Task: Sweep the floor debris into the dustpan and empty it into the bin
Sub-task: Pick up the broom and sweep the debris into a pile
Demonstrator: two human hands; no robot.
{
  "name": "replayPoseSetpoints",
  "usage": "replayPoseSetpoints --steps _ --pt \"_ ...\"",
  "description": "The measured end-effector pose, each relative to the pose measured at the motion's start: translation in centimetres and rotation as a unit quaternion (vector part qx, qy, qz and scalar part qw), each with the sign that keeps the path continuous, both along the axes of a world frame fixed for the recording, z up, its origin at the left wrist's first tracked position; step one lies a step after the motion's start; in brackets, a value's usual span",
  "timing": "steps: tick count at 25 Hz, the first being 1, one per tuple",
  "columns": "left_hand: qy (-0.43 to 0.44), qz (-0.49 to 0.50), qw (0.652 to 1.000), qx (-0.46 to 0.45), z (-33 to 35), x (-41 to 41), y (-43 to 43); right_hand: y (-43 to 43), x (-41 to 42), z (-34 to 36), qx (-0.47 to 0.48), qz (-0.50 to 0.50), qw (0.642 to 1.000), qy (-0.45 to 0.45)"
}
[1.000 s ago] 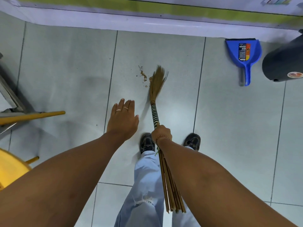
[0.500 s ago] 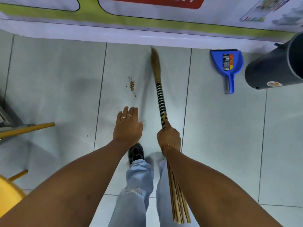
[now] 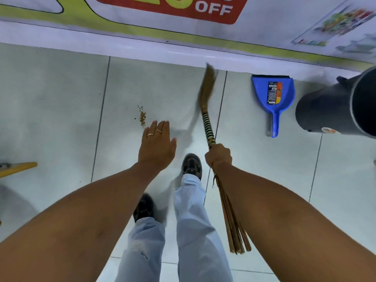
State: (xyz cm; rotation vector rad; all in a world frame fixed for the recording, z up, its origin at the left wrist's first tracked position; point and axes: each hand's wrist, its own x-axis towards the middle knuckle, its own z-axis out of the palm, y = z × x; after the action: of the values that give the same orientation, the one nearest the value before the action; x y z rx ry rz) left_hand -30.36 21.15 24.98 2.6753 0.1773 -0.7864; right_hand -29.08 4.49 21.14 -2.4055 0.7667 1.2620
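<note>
The debris (image 3: 142, 117) is lying as a small brown scatter on a grey floor tile (image 3: 61, 119), just ahead of the left fingertips; none of it is sitting in the dustpan (image 3: 273, 92) yet, so by the look of it the sweeping is only beginning, and the gathering, the scooping and the emptying are all remaining. The right hand (image 3: 218, 156) is closing round the striped neck of the broom (image 3: 207, 123), whose bristle head is blurring up near the foot of the wall, to the right of the debris and not touching it; the loose stick ends are trailing back beside the right forearm. The left hand (image 3: 156, 145) is hanging flat and spread wide above the floor, holding nothing. The blue dustpan is lying flat with its lip against the wall base and its handle pointing toward the person, well apart from the debris on the far side of the broom; the dark bin (image 3: 335, 110) is sitting just beside it at the right edge. Open tile is stretching between debris and dustpan, giving a clear sweeping path; the banner wall (image 3: 183, 47) is closing off the far side; a yellow pole (image 3: 18, 168) is poking in at the left edge, and the person's shoes (image 3: 191, 165) are standing close behind the broom.
</note>
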Motion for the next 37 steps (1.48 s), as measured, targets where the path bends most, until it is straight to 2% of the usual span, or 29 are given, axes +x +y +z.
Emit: replayPoseSetpoints --steps 4,10,14,18,20,23,27,33,37 --pt "0.002 0.035 0.999 0.005 -0.8 2.4 -0.6 1.1 1.0 -1.6 0.028 0.138 0.990 0.031" --pt "0.017 0.085 0.996 0.026 -1.5 2.5 1.7 4.1 2.3 -2.8 0.049 0.239 0.969 0.040" --pt "0.039 0.104 0.993 0.029 -1.2 0.3 2.8 2.8 1.2 -1.3 0.039 0.285 0.957 0.036" --pt "0.043 0.129 0.990 0.030 -0.8 -0.6 3.7 1.4 0.0 1.2 0.048 0.258 0.964 -0.044" --pt "0.030 0.139 0.989 0.032 -1.0 -0.3 4.4 2.5 2.7 0.8 0.035 0.257 0.961 -0.095" --pt "0.026 0.154 0.987 0.044 -1.8 0.3 5.7 6.0 9.1 -1.5 0.011 0.311 0.941 -0.134" --pt "0.031 0.186 0.979 0.072 -2.6 1.2 7.1 11.0 16.4 -3.2 0.006 0.325 0.941 -0.096" --pt "0.054 0.196 0.978 0.053 -3.1 1.5 7.6 13.9 16.7 -3.8 0.019 0.415 0.907 -0.074" --pt "0.055 0.189 0.979 0.050 -2.9 1.5 6.8 12.2 16.0 -3.3 -0.001 0.519 0.851 -0.076"
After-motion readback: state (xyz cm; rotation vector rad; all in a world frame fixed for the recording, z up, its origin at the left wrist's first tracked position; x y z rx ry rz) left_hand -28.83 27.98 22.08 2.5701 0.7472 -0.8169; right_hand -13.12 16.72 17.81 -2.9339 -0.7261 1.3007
